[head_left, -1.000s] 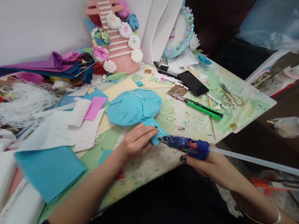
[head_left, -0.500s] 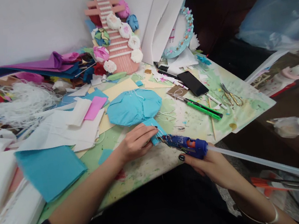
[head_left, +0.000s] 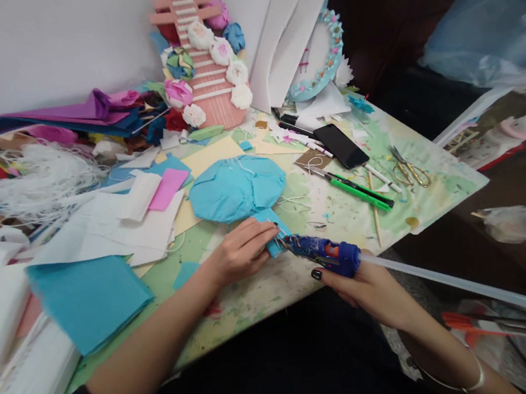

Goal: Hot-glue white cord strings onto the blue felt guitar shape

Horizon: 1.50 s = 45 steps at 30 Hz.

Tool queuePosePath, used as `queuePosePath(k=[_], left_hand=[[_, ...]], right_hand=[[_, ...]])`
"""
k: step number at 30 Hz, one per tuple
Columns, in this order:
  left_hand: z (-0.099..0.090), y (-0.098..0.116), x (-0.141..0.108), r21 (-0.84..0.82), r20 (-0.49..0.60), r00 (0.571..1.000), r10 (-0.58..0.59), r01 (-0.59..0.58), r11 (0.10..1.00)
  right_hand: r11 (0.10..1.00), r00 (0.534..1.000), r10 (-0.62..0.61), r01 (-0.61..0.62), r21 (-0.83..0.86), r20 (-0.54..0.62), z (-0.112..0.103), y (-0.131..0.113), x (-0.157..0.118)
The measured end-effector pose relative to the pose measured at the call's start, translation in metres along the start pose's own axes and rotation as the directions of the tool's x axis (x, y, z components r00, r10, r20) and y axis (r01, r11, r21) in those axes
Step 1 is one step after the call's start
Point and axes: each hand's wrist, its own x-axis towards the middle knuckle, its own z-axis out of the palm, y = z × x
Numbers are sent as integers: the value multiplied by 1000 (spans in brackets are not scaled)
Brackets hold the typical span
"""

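In my right hand (head_left: 364,287) is a blue hot glue gun (head_left: 324,254) with a long clear glue stick (head_left: 445,278) running out of its back. Its nozzle meets the blue paper strip (head_left: 278,244), which carries thin white cords. My left hand (head_left: 249,249) is closed on that strip and holds it at the table's near side. Just beyond my fingers lies a rounded blue paper-covered body (head_left: 237,187), joined to or touching the strip; I cannot tell which.
A pink paper guitar (head_left: 214,91) with paper flowers stands against the wall. To the right lie a phone (head_left: 341,146), a green utility knife (head_left: 362,191) and scissors (head_left: 409,167). Folded blue paper (head_left: 90,301), white sheets and a heap of white cord (head_left: 40,179) cover the left.
The glue gun has shifted very slightly left along the strip. My left hand keeps its place, and the table things stay as they were.
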Motion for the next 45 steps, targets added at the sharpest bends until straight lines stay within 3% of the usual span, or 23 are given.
queuePosePath(k=[5,18,27,38,45], left_hand=[[-1,-1,2,-6,-4,1000,14,-14,1000],[5,-4,0,-26,-55,998,13,-15,1000],[5,-6,2,-42,-29,1000,6,-8,999],[4,-8,6,-118,-67,996,-51,43,992],[2,-4,6,-226,-57,975,-213,196,954]], right_hand=[[999,1000,16,-16,-47,-13,-2,5,-6],[991,981,109,-96,88,-158,-4,14,-27],[985,971,150,-131,109,-185,-5,16,-36],[990,973,107,-85,116,-205,-6,13,-36],[990,977,96,-74,116,-193,-7,16,-37]])
